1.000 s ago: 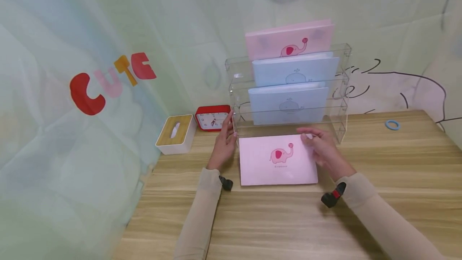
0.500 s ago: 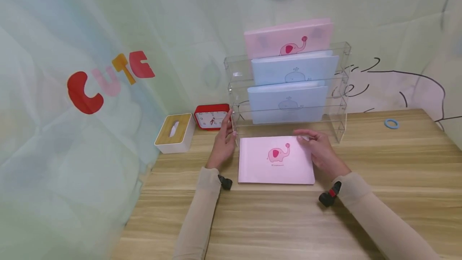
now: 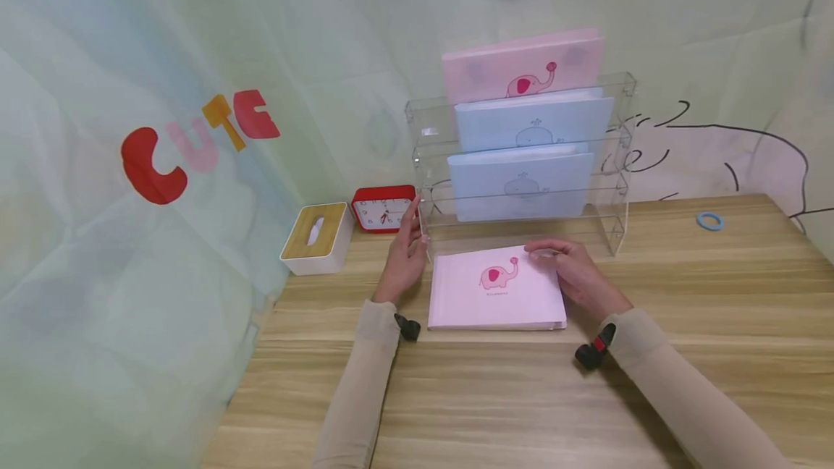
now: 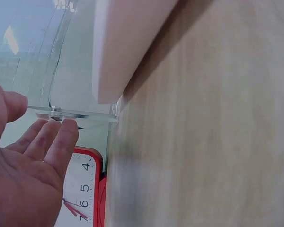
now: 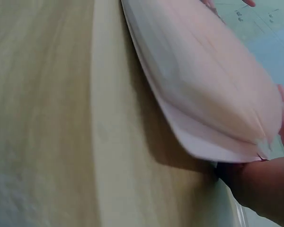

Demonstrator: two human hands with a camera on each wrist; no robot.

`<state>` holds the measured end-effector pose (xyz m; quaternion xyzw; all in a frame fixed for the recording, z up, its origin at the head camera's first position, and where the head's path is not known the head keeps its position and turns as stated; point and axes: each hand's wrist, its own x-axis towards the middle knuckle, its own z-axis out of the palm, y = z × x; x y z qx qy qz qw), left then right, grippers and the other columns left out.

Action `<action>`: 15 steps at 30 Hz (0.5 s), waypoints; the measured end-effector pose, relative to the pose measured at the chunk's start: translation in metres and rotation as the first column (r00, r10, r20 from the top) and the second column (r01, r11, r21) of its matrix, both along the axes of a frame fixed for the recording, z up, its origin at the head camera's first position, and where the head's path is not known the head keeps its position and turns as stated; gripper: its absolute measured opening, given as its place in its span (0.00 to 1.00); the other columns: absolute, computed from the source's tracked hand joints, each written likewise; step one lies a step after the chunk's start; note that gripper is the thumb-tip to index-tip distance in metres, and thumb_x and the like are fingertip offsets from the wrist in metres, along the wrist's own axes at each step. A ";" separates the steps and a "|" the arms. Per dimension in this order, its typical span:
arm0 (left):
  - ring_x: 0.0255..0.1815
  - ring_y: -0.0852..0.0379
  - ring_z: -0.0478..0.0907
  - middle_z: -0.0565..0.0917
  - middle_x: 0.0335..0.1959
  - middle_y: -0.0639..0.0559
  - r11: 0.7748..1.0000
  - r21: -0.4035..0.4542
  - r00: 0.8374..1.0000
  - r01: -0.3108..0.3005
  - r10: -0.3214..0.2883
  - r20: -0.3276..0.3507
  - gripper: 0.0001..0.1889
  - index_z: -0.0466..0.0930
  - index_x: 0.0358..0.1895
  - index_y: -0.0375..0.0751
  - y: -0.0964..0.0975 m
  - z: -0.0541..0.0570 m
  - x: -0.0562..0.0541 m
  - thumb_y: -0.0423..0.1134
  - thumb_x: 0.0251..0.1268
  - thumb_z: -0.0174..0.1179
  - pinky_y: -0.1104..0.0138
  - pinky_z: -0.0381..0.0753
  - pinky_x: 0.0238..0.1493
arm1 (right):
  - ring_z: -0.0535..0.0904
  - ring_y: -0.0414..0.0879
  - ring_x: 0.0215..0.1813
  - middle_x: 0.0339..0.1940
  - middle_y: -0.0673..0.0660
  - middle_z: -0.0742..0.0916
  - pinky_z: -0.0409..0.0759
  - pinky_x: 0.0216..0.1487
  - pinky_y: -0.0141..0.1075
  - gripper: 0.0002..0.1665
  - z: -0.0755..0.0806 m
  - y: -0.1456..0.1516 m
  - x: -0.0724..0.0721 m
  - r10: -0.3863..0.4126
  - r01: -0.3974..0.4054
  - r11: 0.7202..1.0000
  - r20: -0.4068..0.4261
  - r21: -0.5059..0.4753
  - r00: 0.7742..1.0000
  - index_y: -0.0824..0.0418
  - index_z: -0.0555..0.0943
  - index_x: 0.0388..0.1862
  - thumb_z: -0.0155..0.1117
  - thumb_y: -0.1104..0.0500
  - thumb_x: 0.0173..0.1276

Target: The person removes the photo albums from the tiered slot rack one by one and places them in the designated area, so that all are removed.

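My right hand [image 3: 580,273] grips the far right corner of a pink photo album [image 3: 462,299] with an elephant on its cover. In the right wrist view its lower cover [image 5: 199,146] hangs apart from the pages above, and the thumb [image 5: 270,184] is at the corner. The album is low over the table, in front of a clear tiered rack [image 3: 615,226]. My left hand [image 3: 404,263] touches the rack's left side with nearly straight fingers. In the left wrist view these fingertips [image 4: 68,125] meet the clear panel's edge. A pink and two blue albums [image 3: 521,205] stand in the rack.
Left of the rack are a red alarm clock [image 3: 384,210] and a white tissue box [image 3: 319,263] with a wooden lid. A blue ring [image 3: 709,221] lies at the right. A printed curtain [image 3: 313,56] hangs behind the table.
My right hand has moved slightly left with the album's corner. The album has tilted, and its front edge now shows the pages. My left hand stays at the rack.
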<state>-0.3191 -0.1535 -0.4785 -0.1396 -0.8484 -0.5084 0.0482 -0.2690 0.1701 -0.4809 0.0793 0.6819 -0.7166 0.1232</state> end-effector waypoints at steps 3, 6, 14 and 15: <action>0.76 0.40 0.75 0.65 0.84 0.41 1.000 0.000 1.000 0.002 -0.002 -0.009 0.46 0.42 0.82 0.93 0.000 0.000 0.000 0.33 0.85 0.50 0.44 0.78 0.77 | 0.68 0.59 0.79 0.81 0.68 0.73 0.83 0.53 0.24 0.17 0.000 0.001 0.000 0.042 -0.042 0.999 -0.007 0.005 0.999 0.55 0.92 0.56 0.62 0.68 0.76; 0.76 0.39 0.75 0.65 0.84 0.40 1.000 -0.001 1.000 0.001 -0.001 -0.011 0.46 0.42 0.82 0.93 0.000 0.001 0.000 0.32 0.85 0.51 0.43 0.78 0.77 | 0.65 0.62 0.83 0.83 0.69 0.71 0.80 0.68 0.33 0.21 0.000 0.003 0.000 0.108 -0.107 0.994 -0.022 0.016 0.994 0.57 0.89 0.62 0.63 0.69 0.75; 0.76 0.40 0.75 0.65 0.84 0.44 1.000 -0.002 1.000 -0.009 0.009 0.011 0.46 0.42 0.81 0.96 0.000 0.001 0.001 0.33 0.85 0.51 0.44 0.78 0.77 | 0.55 0.68 0.88 0.87 0.67 0.65 0.52 0.90 0.63 0.29 0.003 0.015 0.001 0.233 -0.229 0.964 -0.008 0.138 0.973 0.64 0.76 0.76 0.63 0.64 0.77; 0.76 0.40 0.75 0.66 0.84 0.43 1.000 -0.002 1.000 -0.008 0.008 0.009 0.46 0.42 0.81 0.95 0.000 0.001 0.001 0.33 0.85 0.51 0.44 0.78 0.77 | 0.57 0.68 0.87 0.87 0.67 0.66 0.56 0.88 0.62 0.30 0.004 0.016 0.001 0.240 -0.235 0.958 -0.008 0.164 0.971 0.63 0.76 0.76 0.64 0.63 0.77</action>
